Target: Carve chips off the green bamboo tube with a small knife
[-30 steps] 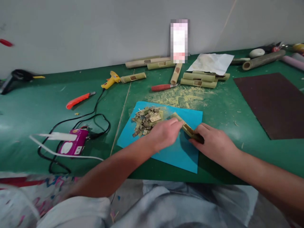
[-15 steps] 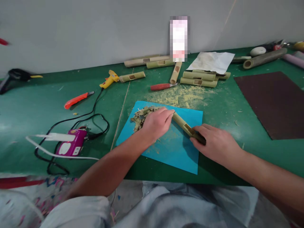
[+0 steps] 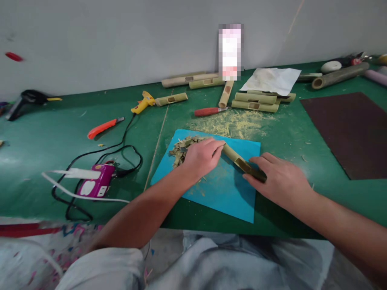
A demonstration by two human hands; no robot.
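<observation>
A bamboo tube (image 3: 231,154) with a rectangular opening cut in its side slants over a blue sheet (image 3: 229,197). At its upper-left end, my left hand (image 3: 205,156) is closed on it, with fingertips at the rim. My right hand (image 3: 279,177) grips the darker lower-right end between thumb and fingers. Beside and partly behind my left hand lies a heap of bamboo chips (image 3: 178,151). Beyond the sheet, a red-handled knife (image 3: 208,111) rests near pale shavings (image 3: 242,123).
More cut bamboo tubes (image 3: 255,105) and a white paper (image 3: 270,80) lie toward the wall. Leftward are a yellow glue gun (image 3: 143,102), an orange utility knife (image 3: 104,129) and a purple power strip (image 3: 98,179) with cords. A dark brown board (image 3: 347,133) lies right.
The fingers of my right hand have loosened and spread slightly at the tube's lower end. My left hand stays at the other end. The whole view has shifted a little.
</observation>
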